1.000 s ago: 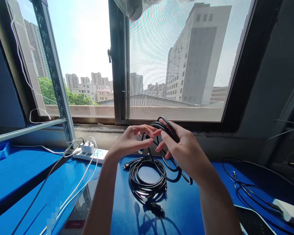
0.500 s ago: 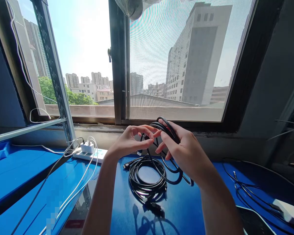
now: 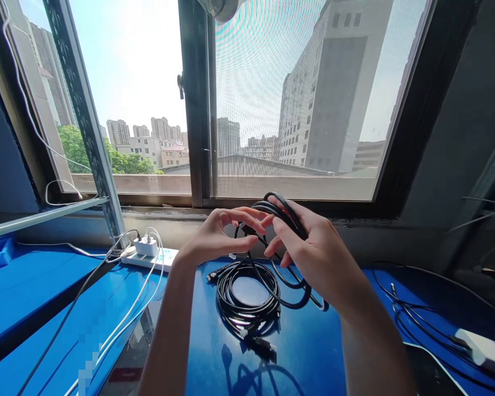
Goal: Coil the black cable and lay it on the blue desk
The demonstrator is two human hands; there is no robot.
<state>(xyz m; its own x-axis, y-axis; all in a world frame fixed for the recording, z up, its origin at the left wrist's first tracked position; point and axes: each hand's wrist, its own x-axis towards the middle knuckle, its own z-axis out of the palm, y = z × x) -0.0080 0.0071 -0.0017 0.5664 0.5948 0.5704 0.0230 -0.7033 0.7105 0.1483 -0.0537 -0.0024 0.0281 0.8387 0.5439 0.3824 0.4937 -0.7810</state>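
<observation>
My right hand (image 3: 313, 236) is closed around a looped black cable (image 3: 289, 214), held above the blue table. Several loops rise over its fingers, and others hang below toward the tabletop. My left hand (image 3: 223, 234) is beside it, with thumb and fingers apart. Its fingertips reach the right fingertips near the held loops. A dark connector (image 3: 247, 230) on the black cable shows in the gap between the left thumb and fingers. Below both hands lies a coiled black cable (image 3: 226, 319) with plugs at its ends.
A white power strip (image 3: 169, 258) with a white charger (image 3: 146, 246) sits at the left by a metal shelf post (image 3: 82, 121). Thin black cables (image 3: 416, 316), a white box-shaped adapter (image 3: 487, 349) and a dark flat device (image 3: 429, 374) lie at the right. A window is behind.
The left thumb has parted from the fingers, widening the gap between them. The right hand keeps its hold on the looped cable. The view has shifted slightly.
</observation>
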